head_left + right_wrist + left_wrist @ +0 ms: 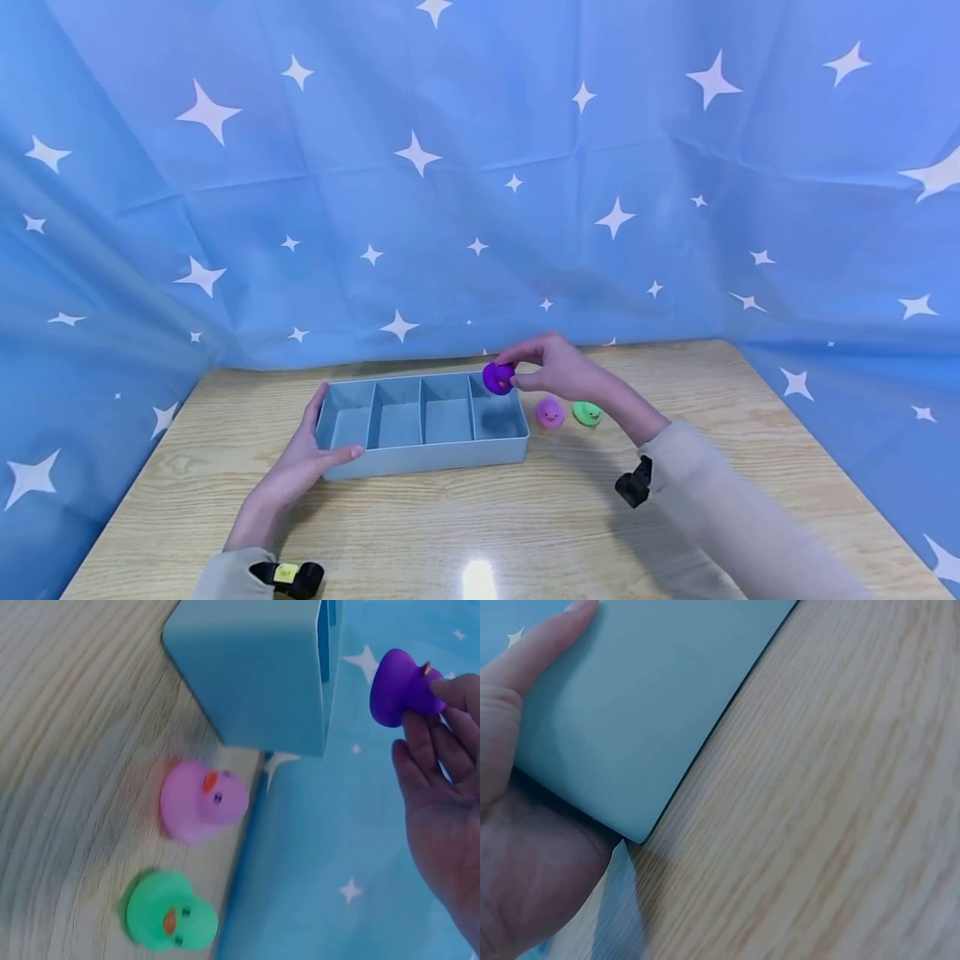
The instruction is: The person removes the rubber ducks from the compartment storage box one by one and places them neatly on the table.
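Observation:
My right hand (564,367) pinches a purple rubber duck (497,378) between thumb and fingers. In the head view the duck overlaps the rightmost compartment of a blue-grey divided box (438,457); the right wrist view shows it raised above the rim. At the box's left end, my left hand (303,457) holds the corner, thumb along the front wall and fingers along the left side. The left wrist view shows that thumb (544,649) against the smooth wall, while the other fingers are hidden there. No ducks show inside the compartments.
Right of the box, a pink rubber duck (550,412) and a green one (587,413) sit side by side on the wooden table (420,533). Behind the table hangs a blue cloth (480,208) with white stars, which also runs down both sides.

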A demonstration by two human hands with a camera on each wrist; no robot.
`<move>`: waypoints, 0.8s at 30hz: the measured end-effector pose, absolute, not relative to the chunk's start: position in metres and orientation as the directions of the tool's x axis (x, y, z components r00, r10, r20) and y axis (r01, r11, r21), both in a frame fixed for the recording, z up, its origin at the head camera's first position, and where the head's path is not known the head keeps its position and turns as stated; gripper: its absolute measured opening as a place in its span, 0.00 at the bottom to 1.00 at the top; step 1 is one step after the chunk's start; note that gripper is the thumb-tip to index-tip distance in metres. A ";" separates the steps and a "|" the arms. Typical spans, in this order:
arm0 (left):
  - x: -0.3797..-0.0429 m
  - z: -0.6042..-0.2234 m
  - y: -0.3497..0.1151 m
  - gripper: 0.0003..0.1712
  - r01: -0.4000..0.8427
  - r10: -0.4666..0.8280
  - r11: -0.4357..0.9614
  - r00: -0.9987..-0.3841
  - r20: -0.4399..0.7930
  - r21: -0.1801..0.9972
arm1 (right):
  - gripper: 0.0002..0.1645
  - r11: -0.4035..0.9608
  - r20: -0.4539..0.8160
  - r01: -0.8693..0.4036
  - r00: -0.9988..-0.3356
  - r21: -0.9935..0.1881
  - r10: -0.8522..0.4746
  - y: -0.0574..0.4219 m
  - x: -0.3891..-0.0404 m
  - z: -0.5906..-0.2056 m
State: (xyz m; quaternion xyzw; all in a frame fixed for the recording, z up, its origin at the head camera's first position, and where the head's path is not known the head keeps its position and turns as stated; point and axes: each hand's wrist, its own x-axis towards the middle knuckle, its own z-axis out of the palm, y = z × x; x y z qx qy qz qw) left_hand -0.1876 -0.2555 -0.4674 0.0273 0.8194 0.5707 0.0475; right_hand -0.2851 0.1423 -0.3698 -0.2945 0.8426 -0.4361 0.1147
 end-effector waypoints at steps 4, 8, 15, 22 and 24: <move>-0.188 -0.467 -0.255 0.68 -0.011 0.099 0.344 -0.994 -0.048 0.939 | 0.19 0.474 0.055 -0.385 -0.817 -0.792 -0.574 0.156 -0.284 -0.368; -0.188 -0.467 -0.255 0.68 -0.008 0.095 0.353 -0.994 -0.045 0.936 | 0.19 0.490 0.054 -0.384 -0.826 -0.782 -0.562 0.171 -0.284 -0.367; -0.189 -0.468 -0.254 0.68 -0.015 0.096 0.350 -0.994 -0.052 0.936 | 0.20 0.512 0.029 -0.360 -0.838 -0.780 -0.544 0.201 -0.284 -0.371; -0.188 -0.467 -0.253 0.68 -0.016 0.099 0.327 -0.994 -0.051 0.945 | 0.20 0.561 0.040 -0.355 -0.868 -0.748 -0.495 0.234 -0.285 -0.375; -0.187 -0.466 -0.254 0.68 -0.017 0.100 0.330 -0.994 -0.053 0.944 | 0.19 0.579 0.044 -0.340 -0.885 -0.741 -0.464 0.245 -0.286 -0.378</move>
